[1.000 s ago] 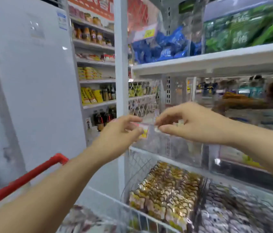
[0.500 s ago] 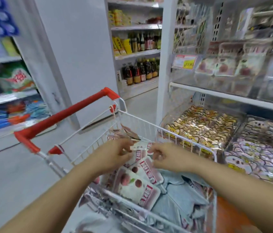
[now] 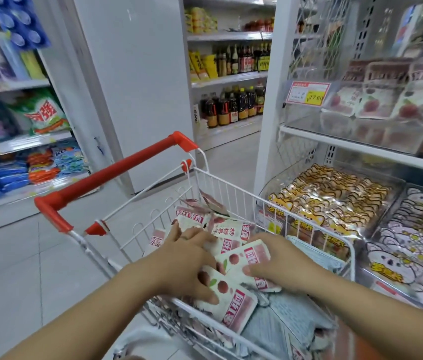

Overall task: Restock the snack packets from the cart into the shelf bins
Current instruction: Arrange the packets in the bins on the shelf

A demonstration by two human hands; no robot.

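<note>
left hand (image 3: 187, 258) splayed, right hand (image 3: 280, 263) perhaps gripping packet (image 3: 248, 255)

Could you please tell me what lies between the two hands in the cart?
In the head view, pink-and-white snack packets fill the gap between the left hand and the right hand; both hands touch them.

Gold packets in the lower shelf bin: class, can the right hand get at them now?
Probably yes: the right hand grips a pink packet in the cart; lifted over its wire rim, the gold packets lie uncovered just beyond.
</note>
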